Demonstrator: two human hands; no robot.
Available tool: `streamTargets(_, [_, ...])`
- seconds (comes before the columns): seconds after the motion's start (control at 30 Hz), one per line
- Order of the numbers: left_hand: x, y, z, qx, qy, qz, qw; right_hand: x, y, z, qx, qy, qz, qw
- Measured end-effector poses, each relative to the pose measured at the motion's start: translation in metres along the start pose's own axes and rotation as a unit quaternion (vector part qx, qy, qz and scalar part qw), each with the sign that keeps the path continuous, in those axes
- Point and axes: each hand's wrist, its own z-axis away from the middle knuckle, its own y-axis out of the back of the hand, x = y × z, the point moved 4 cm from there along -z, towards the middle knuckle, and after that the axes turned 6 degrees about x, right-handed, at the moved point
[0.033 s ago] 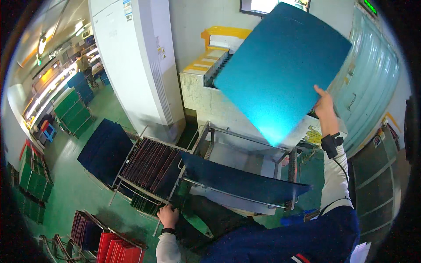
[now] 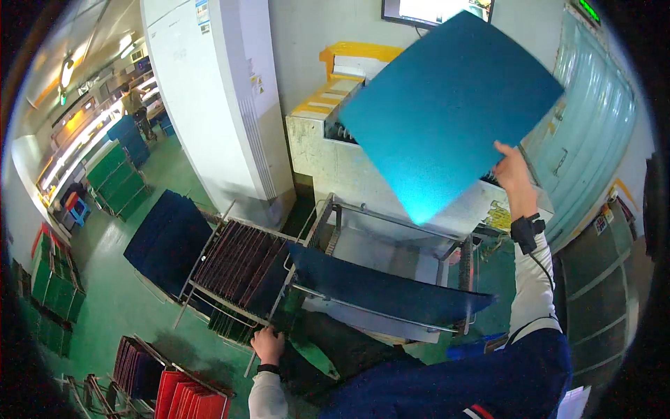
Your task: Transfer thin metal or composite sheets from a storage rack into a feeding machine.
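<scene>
A large blue-green panel (image 2: 453, 112) is raised in front of me at a tilt, its lower corner shining brightly. My right hand (image 2: 513, 171) grips the panel by its lower right edge; the thumb shows on the near face and the other fingers are mostly hidden. Down at the left, my left hand (image 2: 268, 345) is closed at the near corner of a metal rack (image 2: 234, 304). Several thin dark panels (image 2: 241, 262) stand upright in that rack. Beside it, a long dark blue panel (image 2: 384, 283) lies across a metal frame (image 2: 363, 208).
Behind the raised panel stands a white machine (image 2: 314, 157) with yellow tape. A tall white cabinet (image 2: 216, 91) rises at the left. Dark panels (image 2: 167, 241) and red panels (image 2: 188, 397) stand on the floor. A translucent strip curtain (image 2: 593, 119) hangs at the right. Another person (image 2: 131, 101) is far off.
The raised panel has turned slightly: its top corner is lower, and its bottom corner has shifted left and up. My right hand has moved slightly left and down; my left hand stays put.
</scene>
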Motion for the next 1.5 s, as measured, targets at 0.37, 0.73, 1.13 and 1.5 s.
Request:
streamTargets(0.37, [-0.01, -0.02, -0.004, 0.01, -0.027, -0.018, 0.999, 0.166, -0.016, 0.012, -0.037, -0.182, -0.123, 0.975])
streamTargets(0.73, [-0.003, -0.022, -0.01, 0.013, -0.014, -0.017, 1.0, 0.227, -0.034, 0.009, 0.031, -0.236, -0.168, 0.957])
streamTargets(1.13, [-0.002, -0.026, -0.01, 0.018, -0.027, -0.017, 0.999, 0.237, -0.043, -0.004, 0.023, -0.261, -0.163, 0.951])
streamTargets(1.5, [-0.008, -0.032, -0.011, 0.037, -0.022, -0.012, 0.999, 0.246, -0.054, -0.021, 0.029, -0.256, -0.174, 0.95])
